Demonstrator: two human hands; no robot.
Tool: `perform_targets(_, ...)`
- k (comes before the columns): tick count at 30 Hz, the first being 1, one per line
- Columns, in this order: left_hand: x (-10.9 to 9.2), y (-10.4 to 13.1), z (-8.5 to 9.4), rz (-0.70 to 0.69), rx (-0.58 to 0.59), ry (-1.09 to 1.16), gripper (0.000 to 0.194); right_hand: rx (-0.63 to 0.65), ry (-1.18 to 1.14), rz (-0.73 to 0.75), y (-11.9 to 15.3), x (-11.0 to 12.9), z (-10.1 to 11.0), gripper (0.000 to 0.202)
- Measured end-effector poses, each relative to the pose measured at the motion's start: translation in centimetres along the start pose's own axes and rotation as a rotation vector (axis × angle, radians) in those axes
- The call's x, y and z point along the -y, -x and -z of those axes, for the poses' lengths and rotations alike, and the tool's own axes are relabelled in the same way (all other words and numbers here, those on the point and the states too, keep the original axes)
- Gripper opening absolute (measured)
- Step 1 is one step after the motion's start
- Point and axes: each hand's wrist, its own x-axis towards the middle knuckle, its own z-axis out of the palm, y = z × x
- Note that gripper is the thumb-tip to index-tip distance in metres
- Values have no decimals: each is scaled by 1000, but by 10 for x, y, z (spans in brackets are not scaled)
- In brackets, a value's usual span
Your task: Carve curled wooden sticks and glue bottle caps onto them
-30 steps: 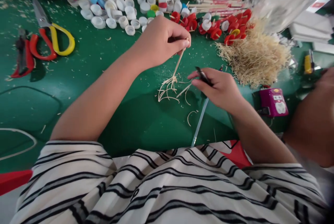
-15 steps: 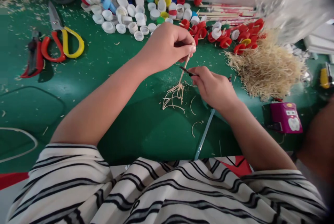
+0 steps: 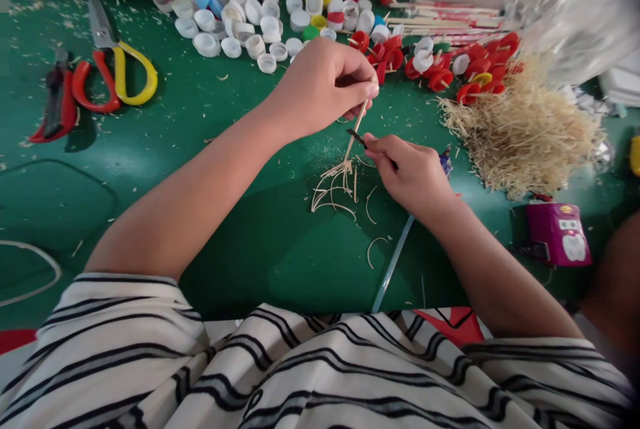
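Note:
My left hand (image 3: 335, 89) is closed in a pinch on the upper end of a thin wooden stick (image 3: 359, 115). The stick slants down to the table, where its lower end meets a bunch of curled wood shavings (image 3: 333, 189). In my right hand (image 3: 410, 172) is a small knife (image 3: 357, 137); its dark blade lies against the stick, and its handle is mostly hidden by my fingers. Loose shavings and fine dust lie around the stick's lower end.
Bottle caps (image 3: 235, 9) spread along the back, with red caps on sticks (image 3: 440, 75) beside them. At right are a shavings heap (image 3: 525, 135) and a purple box (image 3: 560, 234). Scissors (image 3: 107, 55) and red-handled pruners (image 3: 57, 102) lie left. Another person's arm (image 3: 617, 275) shows far right.
The knife blade stays at about the same height on the stick, and a short straight shaving now stands out beside the bunch. Both hands keep their holds; the view has shifted slightly.

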Motion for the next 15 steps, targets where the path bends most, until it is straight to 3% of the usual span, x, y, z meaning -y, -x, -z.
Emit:
perform_targets(4, 0, 2, 1, -4, 12, 49, 20, 149, 139, -32, 4, 9, 3, 41)
perform_targets(11, -8, 6, 2, -86, 40, 8, 21, 249, 344, -4, 10, 17, 8, 40)
perform_targets(15, -6, 5, 3, -69, 50, -103, 18, 284, 342, 20, 14, 19, 17, 36)
